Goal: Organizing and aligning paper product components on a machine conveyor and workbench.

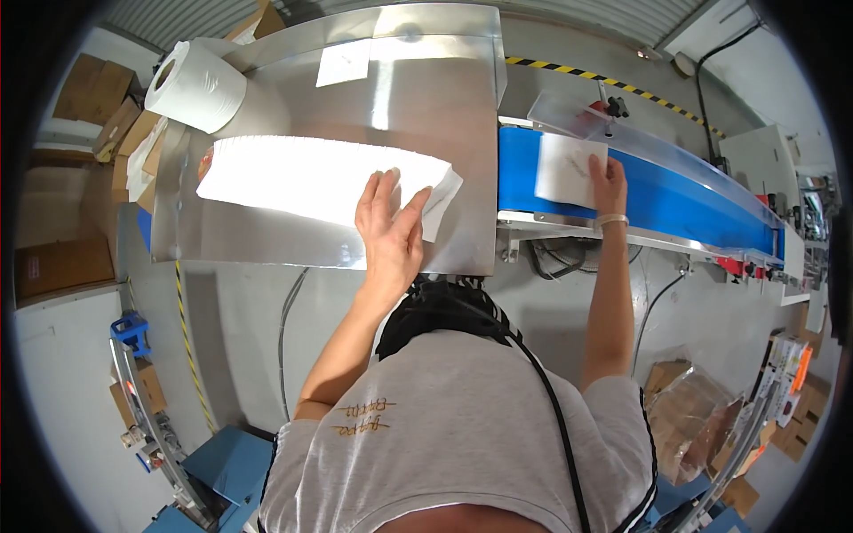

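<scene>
A long row of white flat packets (284, 178), standing packed side by side, lies across the steel table (435, 98). My left hand (391, 226) rests on the right end of this row, its fingers stretched out and apart. Over the near end of the blue conveyor belt (662, 191), my right hand (609, 186) pinches the right edge of a square white packet (564, 171). The packet faces up with a faint grey print. Whether it lies fully on the belt cannot be told.
A large white roll (195, 87) stands at the table's far left. Another white square packet (343, 64) lies near the table's back. A clear plastic guard (577, 115) runs along the belt's far side. Cardboard boxes (67, 258) are stacked at left.
</scene>
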Tool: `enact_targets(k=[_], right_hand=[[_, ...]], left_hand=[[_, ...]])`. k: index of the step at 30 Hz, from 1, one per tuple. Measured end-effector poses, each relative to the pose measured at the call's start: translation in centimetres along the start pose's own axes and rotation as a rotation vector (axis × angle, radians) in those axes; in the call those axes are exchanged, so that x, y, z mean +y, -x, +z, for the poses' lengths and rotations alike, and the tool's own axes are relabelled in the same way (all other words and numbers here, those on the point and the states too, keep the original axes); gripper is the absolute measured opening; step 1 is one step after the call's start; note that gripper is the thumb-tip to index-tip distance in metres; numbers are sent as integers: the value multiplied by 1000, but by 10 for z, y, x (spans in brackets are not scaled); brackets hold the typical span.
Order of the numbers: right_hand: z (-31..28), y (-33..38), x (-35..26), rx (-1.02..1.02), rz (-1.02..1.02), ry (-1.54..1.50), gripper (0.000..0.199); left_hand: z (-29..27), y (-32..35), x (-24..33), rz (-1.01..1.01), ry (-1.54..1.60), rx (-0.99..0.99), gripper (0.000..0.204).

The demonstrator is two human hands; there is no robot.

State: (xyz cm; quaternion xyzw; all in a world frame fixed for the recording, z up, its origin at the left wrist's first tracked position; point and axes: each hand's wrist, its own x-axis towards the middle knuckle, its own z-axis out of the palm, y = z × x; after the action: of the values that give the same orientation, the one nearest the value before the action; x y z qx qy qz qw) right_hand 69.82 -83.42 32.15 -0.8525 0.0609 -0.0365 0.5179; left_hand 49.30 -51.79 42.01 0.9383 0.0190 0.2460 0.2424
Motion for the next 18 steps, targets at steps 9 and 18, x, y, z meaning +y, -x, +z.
enact_targets(k=[9,18], right_hand=[[81,84,-92,-465,-384,30,37],[107,109,-115,-633,-392,-103,52]], left_hand=[[8,0,2,-44,-70,82,39],[10,0,2,-6,-49,90,36]])
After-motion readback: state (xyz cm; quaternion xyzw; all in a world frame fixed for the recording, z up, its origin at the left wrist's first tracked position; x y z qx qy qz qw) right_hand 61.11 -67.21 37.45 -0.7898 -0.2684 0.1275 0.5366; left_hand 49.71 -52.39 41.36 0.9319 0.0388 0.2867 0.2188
